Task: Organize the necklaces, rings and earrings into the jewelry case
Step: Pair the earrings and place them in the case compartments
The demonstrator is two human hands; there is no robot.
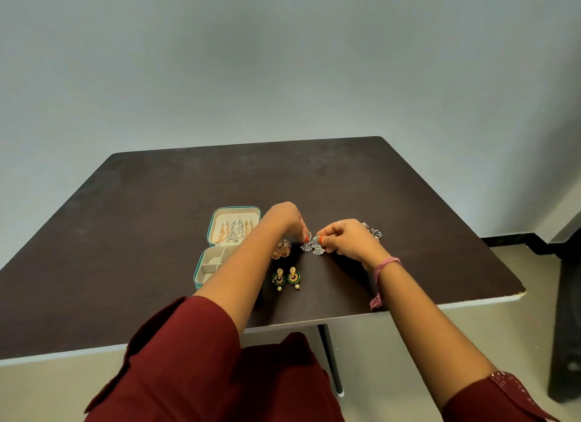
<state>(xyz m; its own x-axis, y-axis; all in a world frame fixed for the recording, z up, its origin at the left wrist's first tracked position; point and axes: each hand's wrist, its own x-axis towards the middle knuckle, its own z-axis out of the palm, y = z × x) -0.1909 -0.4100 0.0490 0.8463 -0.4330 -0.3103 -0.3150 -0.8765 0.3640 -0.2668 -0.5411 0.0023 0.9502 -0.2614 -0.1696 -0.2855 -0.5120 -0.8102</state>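
Head view, left hand point(284, 220) and right hand point(345, 239) each pinching silver earrings point(311, 247), forearms converging.

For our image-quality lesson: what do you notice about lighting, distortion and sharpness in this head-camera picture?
Head view: soft, even light, no glare on the dark table; wide-angle lens bows the table edges; faint shadow under the left hand and right hand; the silver earrings they pinch are too small and soft for detail; the jewelry case reads clearly.

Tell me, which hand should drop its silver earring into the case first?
Probably the left hand: it pinches a silver earring and lies nearer the open jewelry case. The right hand is farther away.
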